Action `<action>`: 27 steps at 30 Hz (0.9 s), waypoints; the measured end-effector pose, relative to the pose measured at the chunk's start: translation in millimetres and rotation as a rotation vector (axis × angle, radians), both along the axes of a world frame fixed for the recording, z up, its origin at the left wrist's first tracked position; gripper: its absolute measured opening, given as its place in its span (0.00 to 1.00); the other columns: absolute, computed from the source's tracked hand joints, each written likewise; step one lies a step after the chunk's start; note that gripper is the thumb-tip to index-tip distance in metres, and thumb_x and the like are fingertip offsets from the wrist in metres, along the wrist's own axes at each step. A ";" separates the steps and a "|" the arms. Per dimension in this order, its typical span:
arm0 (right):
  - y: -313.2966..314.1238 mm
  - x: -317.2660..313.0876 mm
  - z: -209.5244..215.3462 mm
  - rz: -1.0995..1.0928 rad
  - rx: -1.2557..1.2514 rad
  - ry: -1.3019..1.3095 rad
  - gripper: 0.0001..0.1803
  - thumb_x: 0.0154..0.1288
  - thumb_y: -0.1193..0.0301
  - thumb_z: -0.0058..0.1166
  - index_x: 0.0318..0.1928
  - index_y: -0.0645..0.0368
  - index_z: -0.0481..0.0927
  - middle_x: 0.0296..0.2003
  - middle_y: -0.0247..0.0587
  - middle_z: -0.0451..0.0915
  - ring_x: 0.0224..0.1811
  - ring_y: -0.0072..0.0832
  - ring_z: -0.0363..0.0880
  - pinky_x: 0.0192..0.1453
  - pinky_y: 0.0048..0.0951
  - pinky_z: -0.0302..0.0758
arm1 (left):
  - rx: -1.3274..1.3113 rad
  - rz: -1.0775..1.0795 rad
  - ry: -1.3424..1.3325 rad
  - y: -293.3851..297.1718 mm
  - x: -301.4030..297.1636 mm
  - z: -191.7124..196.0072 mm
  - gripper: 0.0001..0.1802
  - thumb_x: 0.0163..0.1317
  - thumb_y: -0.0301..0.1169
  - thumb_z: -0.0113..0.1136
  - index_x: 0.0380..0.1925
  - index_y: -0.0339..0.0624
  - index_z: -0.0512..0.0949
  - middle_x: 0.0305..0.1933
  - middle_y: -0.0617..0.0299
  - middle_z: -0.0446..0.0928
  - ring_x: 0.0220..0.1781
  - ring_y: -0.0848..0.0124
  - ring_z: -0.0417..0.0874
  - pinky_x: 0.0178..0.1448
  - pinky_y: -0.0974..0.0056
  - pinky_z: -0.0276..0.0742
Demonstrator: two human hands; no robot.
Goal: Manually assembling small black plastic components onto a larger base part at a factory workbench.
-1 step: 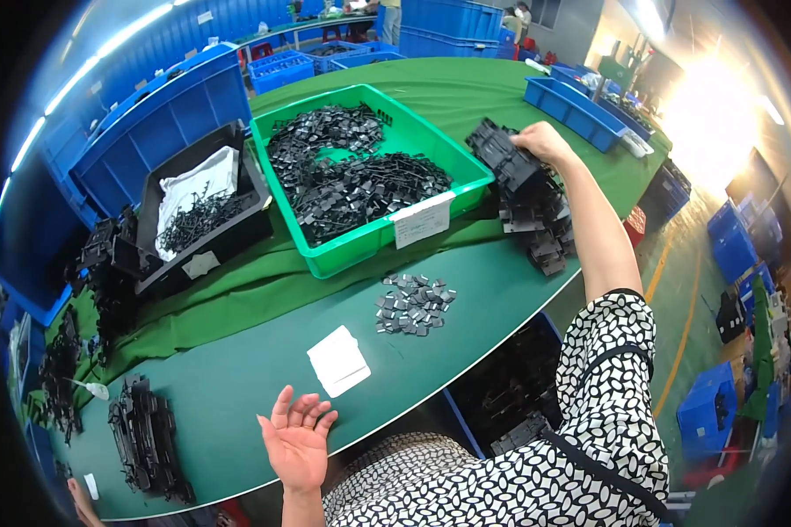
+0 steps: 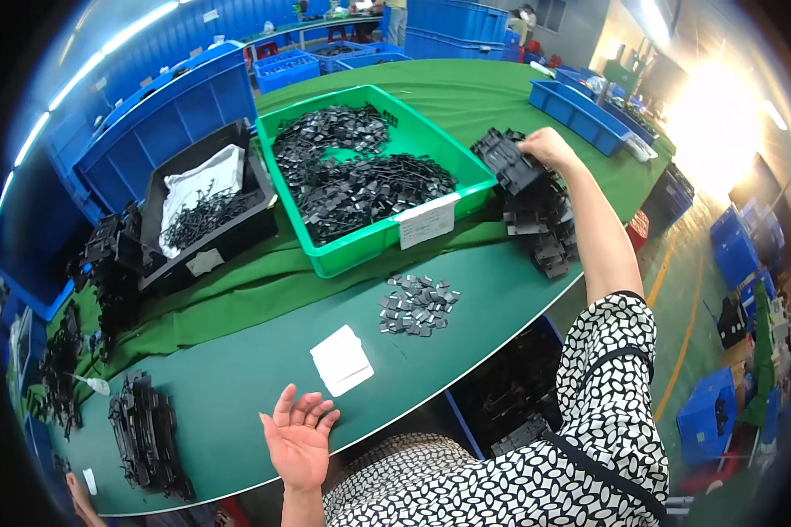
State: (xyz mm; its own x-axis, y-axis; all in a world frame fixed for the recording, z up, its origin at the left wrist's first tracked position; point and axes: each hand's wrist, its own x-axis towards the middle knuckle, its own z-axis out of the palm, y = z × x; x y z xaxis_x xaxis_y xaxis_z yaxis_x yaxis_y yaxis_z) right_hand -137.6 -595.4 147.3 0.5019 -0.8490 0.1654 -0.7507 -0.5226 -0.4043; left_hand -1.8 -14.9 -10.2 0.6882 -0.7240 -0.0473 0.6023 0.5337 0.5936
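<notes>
At the far right of the table, my right hand point(image 2: 549, 149) is closed on the edge of a black moulded plastic part point(image 2: 507, 163). That part is tilted at the top of a heap of similar black parts point(image 2: 540, 224). My left hand point(image 2: 299, 443) is raised palm up at the table's near edge, fingers apart, with nothing in it. Just beyond it lies a white square pad point(image 2: 341, 361). Small flat black pieces point(image 2: 418, 305) form a loose pile right of the pad.
A green tray point(image 2: 351, 256) holds many small black parts. Left of it stands a black bin point(image 2: 259, 206) with white cloth and thin black pieces. Black parts point(image 2: 147, 439) are stacked at the left. Another person's hand point(image 2: 81, 499) shows lower left. A blue bin point(image 2: 580, 114) sits far right.
The whole view has shifted very slightly. My right hand stays on the black plastic part, and my left hand keeps its open pose.
</notes>
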 end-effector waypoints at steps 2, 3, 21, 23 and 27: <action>4.8 5.3 -5.3 -0.062 0.072 0.018 0.17 0.50 0.59 0.62 0.31 0.61 0.85 0.29 0.48 0.83 0.33 0.37 0.82 0.42 0.35 0.76 | 0.001 0.028 0.006 1.2 0.8 0.4 0.33 0.71 0.55 0.31 0.61 0.39 0.63 0.52 0.49 0.73 0.52 0.54 0.75 0.59 0.48 0.70; 4.2 4.6 -7.3 -0.023 0.023 0.003 0.17 0.51 0.59 0.62 0.32 0.61 0.85 0.30 0.49 0.83 0.34 0.38 0.83 0.43 0.35 0.76 | 0.021 0.017 0.005 1.6 0.9 2.9 0.32 0.71 0.55 0.32 0.61 0.40 0.64 0.51 0.49 0.73 0.51 0.55 0.75 0.58 0.48 0.71; 324.4 2.8 -85.4 0.974 -0.410 -0.454 0.04 0.56 0.75 0.56 0.33 0.59 0.79 0.33 0.42 0.79 0.36 0.39 0.77 0.42 0.40 0.70 | 0.614 0.424 -0.794 61.3 10.0 4.5 0.16 0.70 0.27 0.43 0.53 0.33 0.72 0.47 0.56 0.76 0.50 0.68 0.77 0.59 0.64 0.70; 359.2 -10.8 -116.2 1.055 -0.279 -0.348 0.06 0.53 0.75 0.59 0.34 0.58 0.78 0.36 0.38 0.77 0.41 0.38 0.75 0.47 0.37 0.69 | 0.782 0.515 -0.946 69.7 10.5 5.3 0.14 0.69 0.24 0.45 0.50 0.33 0.74 0.46 0.58 0.77 0.49 0.70 0.77 0.57 0.66 0.70; 375.5 -13.4 -143.3 1.020 -0.290 -0.394 0.07 0.53 0.76 0.58 0.35 0.60 0.77 0.37 0.40 0.76 0.43 0.37 0.74 0.50 0.37 0.68 | 0.881 0.615 -1.305 74.4 19.8 -0.7 0.13 0.65 0.21 0.49 0.47 0.35 0.76 0.44 0.55 0.79 0.49 0.64 0.78 0.56 0.63 0.71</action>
State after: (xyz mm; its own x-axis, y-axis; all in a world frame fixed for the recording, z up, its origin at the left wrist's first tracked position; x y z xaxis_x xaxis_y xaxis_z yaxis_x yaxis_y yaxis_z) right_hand -151.0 -219.8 4.0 0.8073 0.0231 0.5897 0.2326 -0.9308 -0.2821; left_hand 18.0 59.5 -10.9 0.7408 -0.4185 0.5254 -0.6512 -0.2555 0.7146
